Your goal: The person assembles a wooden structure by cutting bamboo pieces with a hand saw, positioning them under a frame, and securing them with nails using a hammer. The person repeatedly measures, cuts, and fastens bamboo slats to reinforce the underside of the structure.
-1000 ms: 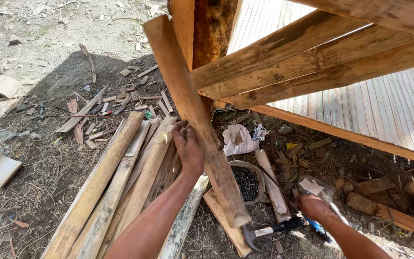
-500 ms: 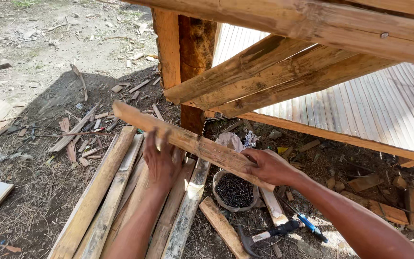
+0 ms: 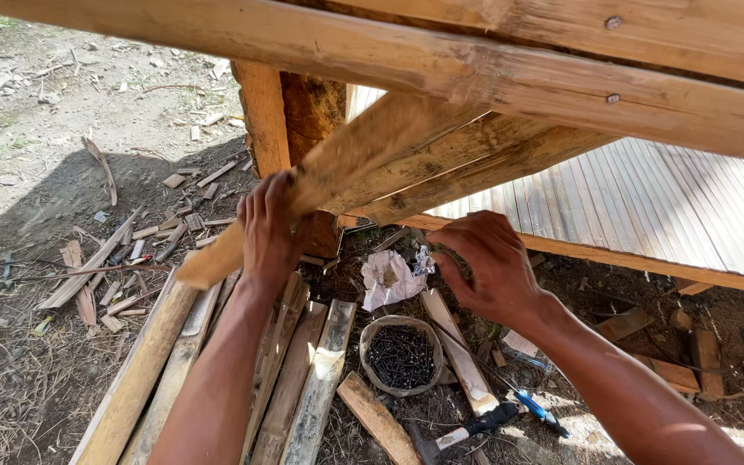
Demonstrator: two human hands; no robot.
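Plank [image 3: 337, 176] now raised off the ground, tilted up toward the beam [image 3: 441, 65]; left hand [image 3: 270, 228] grips it, right hand [image 3: 492, 267] let go, open below. Bowl of nails [image 3: 399, 355] underneath; positioning underway

- We see one package: a crumpled white paper wrapper [image 3: 389, 277] lying on the ground, just above the round bowl of nails [image 3: 400, 355].
- We see no labels, signs or screens.

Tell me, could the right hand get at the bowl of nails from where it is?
Probably yes: the right hand hangs open just above and beside the bowl of nails, with nothing between them.
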